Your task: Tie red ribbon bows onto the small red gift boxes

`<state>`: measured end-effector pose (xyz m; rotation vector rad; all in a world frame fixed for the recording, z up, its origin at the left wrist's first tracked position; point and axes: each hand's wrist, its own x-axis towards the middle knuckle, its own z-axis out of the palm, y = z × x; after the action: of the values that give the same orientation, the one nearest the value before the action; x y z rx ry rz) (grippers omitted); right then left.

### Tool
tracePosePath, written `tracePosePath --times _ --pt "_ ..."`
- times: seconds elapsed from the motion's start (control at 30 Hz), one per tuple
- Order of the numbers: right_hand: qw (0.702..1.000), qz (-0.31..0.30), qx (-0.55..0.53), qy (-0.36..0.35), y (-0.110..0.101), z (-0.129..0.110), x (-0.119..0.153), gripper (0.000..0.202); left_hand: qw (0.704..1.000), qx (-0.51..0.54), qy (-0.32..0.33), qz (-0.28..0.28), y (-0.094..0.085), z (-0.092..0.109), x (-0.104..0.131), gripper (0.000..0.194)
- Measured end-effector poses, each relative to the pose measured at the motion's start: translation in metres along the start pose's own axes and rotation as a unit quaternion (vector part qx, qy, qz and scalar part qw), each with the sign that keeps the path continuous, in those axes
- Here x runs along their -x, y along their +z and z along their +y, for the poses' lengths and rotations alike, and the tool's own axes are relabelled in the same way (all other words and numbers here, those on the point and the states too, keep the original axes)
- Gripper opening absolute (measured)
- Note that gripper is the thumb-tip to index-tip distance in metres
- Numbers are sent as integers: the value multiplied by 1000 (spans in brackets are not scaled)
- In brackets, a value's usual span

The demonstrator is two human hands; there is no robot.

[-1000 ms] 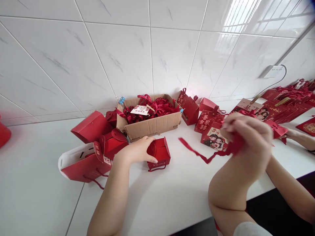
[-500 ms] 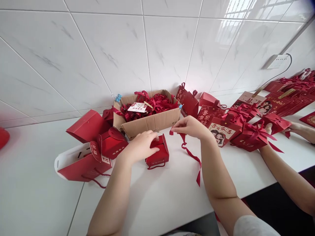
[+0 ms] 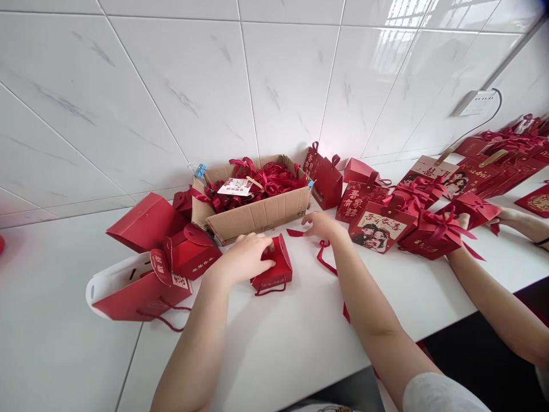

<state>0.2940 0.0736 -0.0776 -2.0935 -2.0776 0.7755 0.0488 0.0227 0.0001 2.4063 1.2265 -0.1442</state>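
My left hand rests over a small red gift box, with thumb and fingers curled on its top and side. The box stands on the white table, and a red cord handle hangs at its front. To the right, my right hand is low over the table with its fingers bent together. A dark red ribbon passes under that hand; one end sticks out left of the fingertips, and the rest trails down partly behind my forearm.
A cardboard box of red ribbons stands against the tiled wall. Several red boxes and an open red bag sit at left. Decorated gift boxes fill the right, where another person's hands hold a bow-tied box.
My right hand has lowered toward the table, bringing the ribbon's end down. My left hand stays on the small box. The view has shifted slightly.
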Motion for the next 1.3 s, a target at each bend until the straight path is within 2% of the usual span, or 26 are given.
tracePosePath --times 0.13,0.27,0.37,0.47,0.6,0.73,0.93,1.1,1.3 --pt "999 -7 -28 -37 17 -9 -7 23 1000 18 -4 -1 -1 -1 0 22" --pt "992 -51 -70 -91 8 -8 -2 15 1000 22 -10 1 -2 0 1 22" --pt "978 -102 -109 -145 -13 -6 13 20 1000 24 -16 0 -2 1 2 24" --pt "958 -144 -153 -198 -30 -8 30 34 1000 24 -19 1 -3 2 2 24" --pt "911 -229 -216 -266 -35 -13 40 42 999 29 -29 5 -3 3 3 24" --pt "894 -269 -229 -276 -34 -14 40 39 999 41 -31 9 -2 0 3 31" --pt "896 -284 -235 -247 -37 -15 43 35 999 41 -26 12 -2 -1 3 28" --pt "894 -280 -256 -237 -37 -16 43 32 999 40 -21 13 -1 -1 3 27" --pt "887 -266 -273 -261 -33 -21 40 35 999 43 -31 9 0 -3 3 38"
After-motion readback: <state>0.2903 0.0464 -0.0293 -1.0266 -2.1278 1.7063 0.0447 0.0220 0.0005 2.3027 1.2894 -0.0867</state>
